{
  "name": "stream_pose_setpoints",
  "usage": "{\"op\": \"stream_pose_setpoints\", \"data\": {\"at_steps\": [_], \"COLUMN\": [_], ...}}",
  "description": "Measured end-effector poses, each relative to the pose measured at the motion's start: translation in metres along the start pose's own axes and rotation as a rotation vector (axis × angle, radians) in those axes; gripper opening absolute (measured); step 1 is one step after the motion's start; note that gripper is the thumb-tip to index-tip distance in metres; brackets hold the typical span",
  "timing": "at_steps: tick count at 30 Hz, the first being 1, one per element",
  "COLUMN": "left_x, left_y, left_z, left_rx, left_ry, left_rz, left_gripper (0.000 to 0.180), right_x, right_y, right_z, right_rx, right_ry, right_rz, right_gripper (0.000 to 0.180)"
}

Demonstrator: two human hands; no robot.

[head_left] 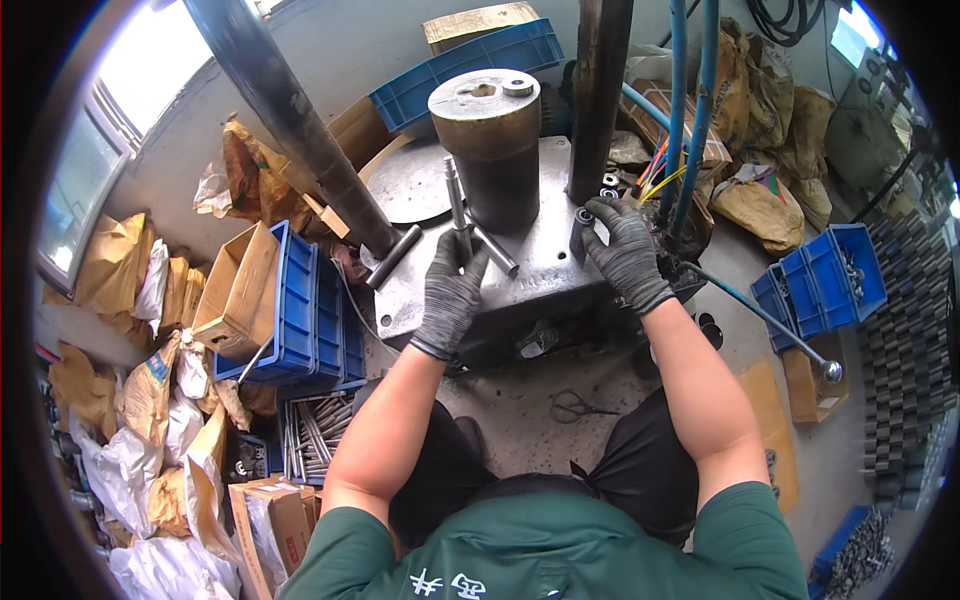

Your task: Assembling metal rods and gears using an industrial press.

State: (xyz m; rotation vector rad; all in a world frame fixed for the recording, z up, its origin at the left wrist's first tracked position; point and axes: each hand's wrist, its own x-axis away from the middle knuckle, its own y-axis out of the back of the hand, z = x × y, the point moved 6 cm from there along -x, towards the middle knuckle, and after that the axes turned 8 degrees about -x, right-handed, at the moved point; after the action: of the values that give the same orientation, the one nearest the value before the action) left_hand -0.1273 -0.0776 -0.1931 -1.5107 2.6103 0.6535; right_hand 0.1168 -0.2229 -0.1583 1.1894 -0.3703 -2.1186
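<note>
Both my hands wear grey striped gloves. My left hand (pixel 450 298) is closed round the lower end of an upright stepped metal shaft (pixel 455 195). Beside it on the steel press table (pixel 545 255) lie two round bars: one bar (pixel 395 257) to the left, and another bar (pixel 496 252) partly behind the fingers. At the table's right edge, my right hand (pixel 630 255) has its fingertips closed at a small metal ring (pixel 584 216). More small rings (pixel 609 183) sit just beyond those fingers, which partly hide them.
A thick steel cylinder (pixel 490 150) stands mid-table with a ring (pixel 517 88) on top. Dark columns (pixel 335 150) (pixel 600 90) rise on both sides. A ball-ended lever (pixel 765 322) juts out at right. Blue crates (pixel 290 310) stand left; scissors (pixel 580 408) lie on the floor.
</note>
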Motion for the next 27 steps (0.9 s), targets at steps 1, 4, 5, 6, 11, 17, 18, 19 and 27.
{"op": "stream_pose_setpoints", "data": {"at_steps": [1,4,5,6,11,17,18,19,27], "left_x": [0.006,0.01,0.015,0.02,0.045,0.056,0.059,0.061,0.073], "left_y": [-0.008,-0.027,-0.033,-0.039,-0.041,-0.054,-0.057,-0.06,-0.079], "left_z": [0.002,0.008,0.004,0.002,-0.026,-0.023,-0.02,-0.019,-0.02], "left_rx": [0.049,0.14,0.223,0.334,0.454,0.48,0.48,0.483,0.445], "left_ry": [-0.017,0.009,0.02,0.058,0.199,0.306,0.362,0.362,0.39], "left_rz": [-0.004,0.065,0.112,0.158,0.245,0.378,0.403,0.413,0.549], "left_gripper": [0.031,0.026,0.026,0.026,0.029,0.037,0.037,0.037,0.031], "right_x": [0.002,0.002,0.003,0.003,0.001,0.012,0.014,0.018,0.027], "right_y": [-0.004,-0.007,-0.006,-0.006,-0.001,-0.003,-0.002,-0.004,-0.001], "right_z": [0.0,-0.006,-0.005,-0.007,0.006,0.01,0.016,0.014,0.01], "right_rx": [-0.027,0.085,0.073,0.08,0.083,-0.896,-0.888,-1.091,-1.545], "right_ry": [0.012,0.038,0.056,0.055,0.127,-0.327,-0.332,-0.485,-0.596], "right_rz": [-0.006,0.033,0.007,0.003,-0.09,-0.211,-0.216,-0.247,-0.342], "right_gripper": [0.039,0.037,0.034,0.034,0.021,0.02,0.02,0.021,0.028]}}
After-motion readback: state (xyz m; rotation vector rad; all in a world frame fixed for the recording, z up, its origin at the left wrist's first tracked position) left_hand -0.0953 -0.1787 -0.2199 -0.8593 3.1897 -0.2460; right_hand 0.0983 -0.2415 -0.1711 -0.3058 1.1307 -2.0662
